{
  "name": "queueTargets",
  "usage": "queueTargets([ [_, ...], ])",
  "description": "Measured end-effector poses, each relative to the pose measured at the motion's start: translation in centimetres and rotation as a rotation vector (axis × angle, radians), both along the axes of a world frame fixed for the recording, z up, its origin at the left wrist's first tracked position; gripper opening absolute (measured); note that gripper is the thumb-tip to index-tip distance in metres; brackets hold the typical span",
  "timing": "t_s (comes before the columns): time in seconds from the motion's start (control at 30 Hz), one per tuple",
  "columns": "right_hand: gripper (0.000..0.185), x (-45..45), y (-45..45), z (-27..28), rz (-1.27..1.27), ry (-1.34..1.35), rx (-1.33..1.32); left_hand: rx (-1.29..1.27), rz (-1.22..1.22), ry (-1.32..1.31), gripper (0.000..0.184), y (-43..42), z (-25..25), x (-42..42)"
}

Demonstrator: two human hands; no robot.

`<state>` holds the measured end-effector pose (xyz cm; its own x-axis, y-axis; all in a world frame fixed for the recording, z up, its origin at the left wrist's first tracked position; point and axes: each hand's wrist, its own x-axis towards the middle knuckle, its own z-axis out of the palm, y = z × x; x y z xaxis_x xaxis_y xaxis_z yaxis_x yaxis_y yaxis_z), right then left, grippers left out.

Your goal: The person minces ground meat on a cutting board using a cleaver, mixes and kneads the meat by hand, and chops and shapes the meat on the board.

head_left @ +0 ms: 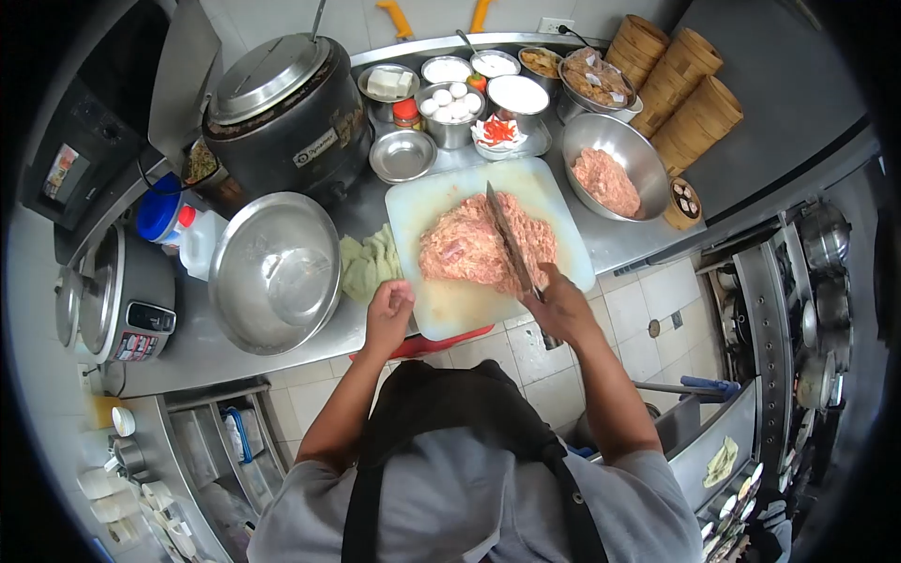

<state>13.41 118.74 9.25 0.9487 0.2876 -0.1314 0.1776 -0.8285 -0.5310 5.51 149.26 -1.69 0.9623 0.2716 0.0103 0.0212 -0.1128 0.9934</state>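
Observation:
In the head view, my right hand (pixel 561 305) grips the handle of a long, broad-bladed knife (pixel 508 235). Its blade lies across a mound of pale pink minced meat (pixel 460 246), slanting away from me. Under the meat is a white cutting board (pixel 561 192), stained yellowish around the mince. My left hand (pixel 389 310) is beside the board's near left edge, with loosely curled fingers and nothing in them. A crumpled light green cloth (pixel 370 266) lies just beyond it, along the board's left side.
A large steel bowl (pixel 235 272) stands left of the cloth; another bowl (pixel 572 141) holding mince is at the right. Behind the board are a metal dish (pixel 404 156), a pot of eggs (pixel 450 103) and a black cooker (pixel 291 122). Bamboo steamers (pixel 696 124) stack at the back right.

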Motion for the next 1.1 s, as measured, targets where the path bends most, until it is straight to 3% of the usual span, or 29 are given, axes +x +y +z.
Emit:
queueTargets([
  [0.07, 0.044, 1.0, 1.6, -2.5, -0.112, -0.009, 0.013, 0.111, 0.027, -0.049, 0.021, -0.4, 0.1, 1.6],
  [0.17, 0.031, 2.2, 2.3, -1.7, -0.154, 0.124, 0.037, 0.090, 0.012, -0.084, 0.023, -0.6, 0.2, 3.3],
  [0.27, 0.022, 2.4, 0.4, 0.2, -0.195, -0.009, 0.146, 0.104, 0.006, -0.091, 0.023, -0.3, 0.1, 4.0],
  [0.33, 0.020, 0.9, 1.3, 6.3, -0.267, -0.193, 0.110, 0.097, 0.024, -0.071, 0.023, 0.1, -0.1, 3.6],
  [0.4, 0.018, -0.5, 2.8, 11.8, -0.402, -0.216, 0.295, 0.064, 0.061, -0.051, 0.023, 0.3, 0.0, 3.3],
  [0.43, 0.017, -0.9, 3.4, 12.6, -0.339, -0.432, 0.371, 0.053, 0.084, -0.075, 0.024, 0.3, 0.3, 3.1],
  [0.53, 0.017, -1.5, 4.9, 8.7, -0.464, -0.571, 0.432, -0.010, 0.091, -0.064, 0.024, 0.6, -0.3, 2.6],
  [0.57, 0.018, -2.2, 5.6, 6.7, -0.488, -0.423, 0.252, -0.012, 0.089, -0.068, 0.024, 0.5, -0.7, 2.6],
  [0.63, 0.025, -1.9, 5.1, -1.2, -0.216, -0.075, -0.075, -0.015, 0.084, -0.077, 0.023, 0.4, -1.4, 2.4],
  [0.67, 0.027, -1.8, 4.8, -3.9, -0.115, 0.004, -0.076, -0.032, 0.066, -0.040, 0.023, 0.3, -1.5, 1.8],
  [0.73, 0.021, -0.3, 5.3, -0.5, -0.122, 0.049, -0.135, -0.062, 0.038, 0.011, 0.023, 0.3, -1.1, 1.9],
  [0.87, 0.017, 0.7, 5.9, 9.7, -0.168, -0.420, 0.009, -0.030, -0.007, -0.066, 0.021, 0.9, -0.4, 0.9],
  [0.97, 0.019, 0.3, 8.0, 14.6, -0.413, -0.492, 0.456, -0.054, -0.024, 0.009, 0.018, 1.6, 1.1, -0.1],
  [1.07, 0.018, 1.1, 8.1, 5.7, -0.526, -0.694, 0.547, -0.121, -0.015, -0.053, 0.016, 2.1, -0.5, -0.7],
  [1.1, 0.018, 1.4, 6.8, -1.0, -0.445, -0.451, 0.362, -0.119, -0.024, -0.046, 0.015, 2.3, -0.3, -0.9],
])
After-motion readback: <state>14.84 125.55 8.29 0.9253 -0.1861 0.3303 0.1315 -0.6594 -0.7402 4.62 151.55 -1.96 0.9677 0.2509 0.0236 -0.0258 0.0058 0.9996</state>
